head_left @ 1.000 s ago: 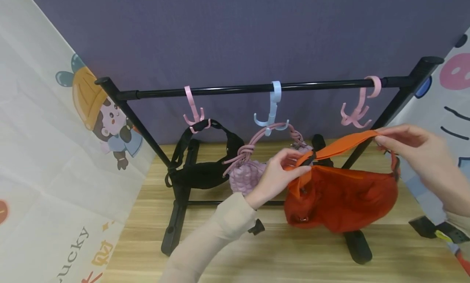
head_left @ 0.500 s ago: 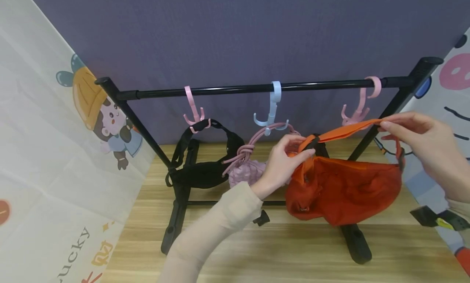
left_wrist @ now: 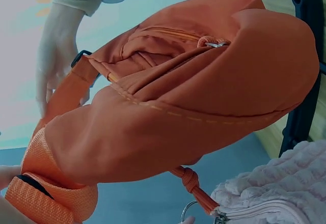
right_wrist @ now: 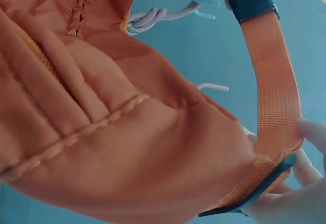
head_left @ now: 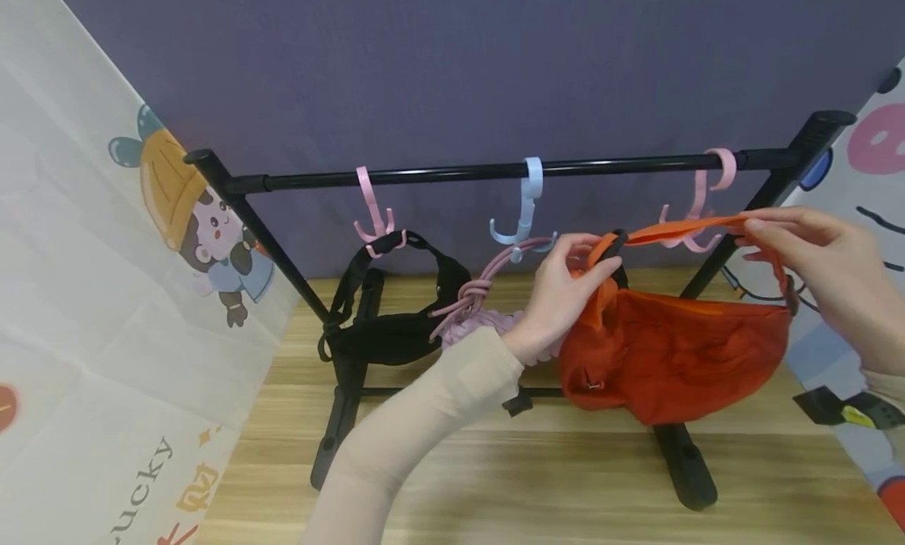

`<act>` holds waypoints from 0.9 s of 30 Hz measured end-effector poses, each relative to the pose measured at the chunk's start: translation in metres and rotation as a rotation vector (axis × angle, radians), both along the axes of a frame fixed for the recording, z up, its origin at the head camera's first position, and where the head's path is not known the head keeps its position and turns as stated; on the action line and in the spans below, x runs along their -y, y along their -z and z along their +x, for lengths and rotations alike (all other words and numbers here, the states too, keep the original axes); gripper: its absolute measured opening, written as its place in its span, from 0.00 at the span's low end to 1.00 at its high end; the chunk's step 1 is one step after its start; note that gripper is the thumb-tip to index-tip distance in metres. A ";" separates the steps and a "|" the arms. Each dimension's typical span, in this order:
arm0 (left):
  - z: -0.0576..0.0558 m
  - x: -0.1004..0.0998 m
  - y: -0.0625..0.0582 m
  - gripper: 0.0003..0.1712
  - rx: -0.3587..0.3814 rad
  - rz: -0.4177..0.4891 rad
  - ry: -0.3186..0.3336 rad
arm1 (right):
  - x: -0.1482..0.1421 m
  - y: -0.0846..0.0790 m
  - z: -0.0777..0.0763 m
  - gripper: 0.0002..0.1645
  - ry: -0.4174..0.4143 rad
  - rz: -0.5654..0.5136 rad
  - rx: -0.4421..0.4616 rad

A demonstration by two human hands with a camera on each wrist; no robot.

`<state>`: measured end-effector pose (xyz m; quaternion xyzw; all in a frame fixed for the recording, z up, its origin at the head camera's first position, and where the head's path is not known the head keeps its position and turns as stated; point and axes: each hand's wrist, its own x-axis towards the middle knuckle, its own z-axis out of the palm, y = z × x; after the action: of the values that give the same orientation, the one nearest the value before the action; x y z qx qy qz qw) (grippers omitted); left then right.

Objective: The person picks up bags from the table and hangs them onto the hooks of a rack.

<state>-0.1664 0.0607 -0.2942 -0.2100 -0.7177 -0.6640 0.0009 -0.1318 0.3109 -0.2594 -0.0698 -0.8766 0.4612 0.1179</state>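
My left hand pinches the orange strap beside its black buckle. Farther along the same strap, my right hand pinches it between thumb and fingers. Below hangs the orange-red sling bag, tilted slightly, its zipped side showing in the left wrist view. In the head view the strap crosses in front of the lower prongs of the right pink hook. Close up in the right wrist view are the bag's end and the flat webbing running up to the buckle.
A black rack rail also carries a left pink hook with a black bag, and a blue hook with a lilac quilted bag. The lilac bag sits just behind my left hand. A rack foot stands below.
Both hands have lifted the orange-red bag and shifted it a little to the right. Its strap has risen to overlap the right pink hook. The other bags stay put.
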 end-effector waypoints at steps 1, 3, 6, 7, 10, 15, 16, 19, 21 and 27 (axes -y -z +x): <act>-0.001 -0.001 -0.001 0.18 0.001 -0.006 -0.003 | -0.001 0.000 -0.001 0.19 0.002 0.008 0.007; -0.004 -0.004 -0.003 0.18 0.000 -0.009 -0.006 | -0.003 0.001 -0.002 0.20 0.006 0.013 0.024; -0.009 -0.008 -0.005 0.18 0.004 -0.020 -0.011 | -0.006 0.003 -0.005 0.21 0.009 0.022 0.040; -0.011 -0.009 -0.006 0.19 0.002 -0.030 -0.012 | -0.008 0.004 -0.006 0.22 0.009 0.022 0.042; -0.016 -0.013 -0.008 0.19 -0.006 -0.076 -0.012 | -0.011 0.005 -0.008 0.23 -0.001 0.021 0.040; -0.024 -0.017 -0.011 0.19 -0.051 -0.199 -0.019 | -0.016 0.008 -0.012 0.26 -0.004 0.075 0.044; -0.025 -0.018 -0.012 0.20 -0.065 -0.224 -0.016 | -0.016 0.008 -0.013 0.28 0.002 0.093 0.050; -0.029 -0.019 -0.013 0.20 -0.108 -0.305 -0.001 | -0.017 0.010 -0.015 0.31 0.017 0.132 0.056; -0.032 -0.019 -0.013 0.20 -0.132 -0.345 0.012 | -0.017 0.010 -0.015 0.32 0.019 0.141 0.050; -0.037 -0.021 -0.013 0.20 -0.151 -0.410 0.009 | -0.017 0.010 -0.014 0.29 0.003 0.105 0.031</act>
<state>-0.2033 0.0813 -0.2808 -0.2580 -0.8346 -0.4866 0.0089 -0.1453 0.3275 -0.2696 -0.0720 -0.9013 0.4133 0.1083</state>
